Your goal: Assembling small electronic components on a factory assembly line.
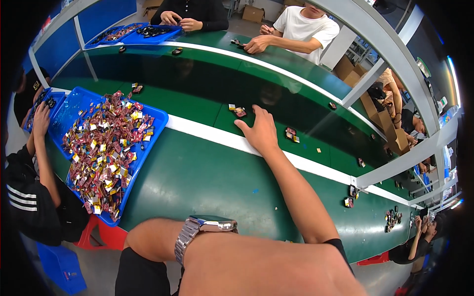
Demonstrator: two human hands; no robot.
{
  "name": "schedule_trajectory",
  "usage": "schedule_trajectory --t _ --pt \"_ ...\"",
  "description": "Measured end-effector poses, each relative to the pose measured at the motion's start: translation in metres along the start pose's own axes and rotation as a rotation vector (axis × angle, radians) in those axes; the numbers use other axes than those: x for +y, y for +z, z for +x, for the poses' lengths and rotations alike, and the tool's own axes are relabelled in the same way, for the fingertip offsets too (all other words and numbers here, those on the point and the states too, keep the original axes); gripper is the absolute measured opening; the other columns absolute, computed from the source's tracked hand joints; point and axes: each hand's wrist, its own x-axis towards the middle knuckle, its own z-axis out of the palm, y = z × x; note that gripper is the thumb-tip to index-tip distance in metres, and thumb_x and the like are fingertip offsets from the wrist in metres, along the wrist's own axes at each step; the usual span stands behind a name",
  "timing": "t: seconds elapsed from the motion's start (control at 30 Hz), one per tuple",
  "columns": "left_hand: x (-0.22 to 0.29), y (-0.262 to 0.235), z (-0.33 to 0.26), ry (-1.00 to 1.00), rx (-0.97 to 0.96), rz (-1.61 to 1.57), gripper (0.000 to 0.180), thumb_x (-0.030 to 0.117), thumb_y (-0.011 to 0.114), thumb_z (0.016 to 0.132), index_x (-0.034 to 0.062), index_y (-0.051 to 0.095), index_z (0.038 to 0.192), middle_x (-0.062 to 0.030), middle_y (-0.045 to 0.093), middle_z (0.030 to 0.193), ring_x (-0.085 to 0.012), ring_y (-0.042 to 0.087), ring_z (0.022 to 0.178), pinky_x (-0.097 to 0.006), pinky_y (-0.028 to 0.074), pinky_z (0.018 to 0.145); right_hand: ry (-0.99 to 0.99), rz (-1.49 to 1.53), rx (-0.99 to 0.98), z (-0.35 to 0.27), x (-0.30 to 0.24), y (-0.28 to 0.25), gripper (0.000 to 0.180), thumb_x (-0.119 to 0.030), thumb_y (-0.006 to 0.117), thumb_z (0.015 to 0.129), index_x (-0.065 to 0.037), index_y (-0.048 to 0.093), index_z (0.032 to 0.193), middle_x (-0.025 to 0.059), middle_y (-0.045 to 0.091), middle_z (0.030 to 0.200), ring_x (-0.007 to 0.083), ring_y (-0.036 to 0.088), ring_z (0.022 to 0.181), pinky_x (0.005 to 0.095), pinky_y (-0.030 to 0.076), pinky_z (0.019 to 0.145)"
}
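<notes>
reaching right hand spread beside a small red-and-yellow packet on the belt

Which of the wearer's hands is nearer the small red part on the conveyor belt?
Right. The right hand reaches over the belt, fingers just right of the small red part. The left hand is out of view; only its forearm with a wristwatch shows, far below.

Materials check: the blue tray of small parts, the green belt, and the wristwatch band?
Blue tray: looks like moulded plastic, with a smooth, uniform colour and thin rounded rim. Green belt: probably a rubbery or PVC conveyor surface, semi-gloss, since it reflects the overhead lights softly. Wristwatch band on the left arm: seems to be metal, silver links with bright highlights. The right hand reaches toward a small part on the belt.
</notes>
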Motion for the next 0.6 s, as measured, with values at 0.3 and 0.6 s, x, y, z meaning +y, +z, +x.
schedule_trajectory --t 0.3,0.6 --pt "-0.011 0.025 0.036 0.274 0.471 0.106 0.022 -0.002 0.053 0.090 -0.0075 0.065 0.073 -0.0185 0.060 0.069 -0.0202 0.047 0.041 -0.027 0.035 0.035 -0.027 0.005 0.091 0.022 0.010 0.019 0.050 -0.021 0.075 0.076 0.004 0.062 0.116 0.0204 0.068 0.097 0.0373 0.063 0.096 0.0445 0.050 0.088" --pt "0.009 -0.142 -0.047 -0.643 0.950 1.063 0.010 0.014 0.061 0.094 0.0038 0.063 0.094 -0.0010 0.062 0.083 -0.0052 0.054 0.068 -0.020 0.043 0.058 -0.085 0.392 0.066 -0.057 0.035 -0.059 0.050 -0.015 0.075 0.076 -0.002 0.056 0.121 0.0157 0.066 0.100 0.0336 0.059 0.096 0.0424 0.048 0.087"
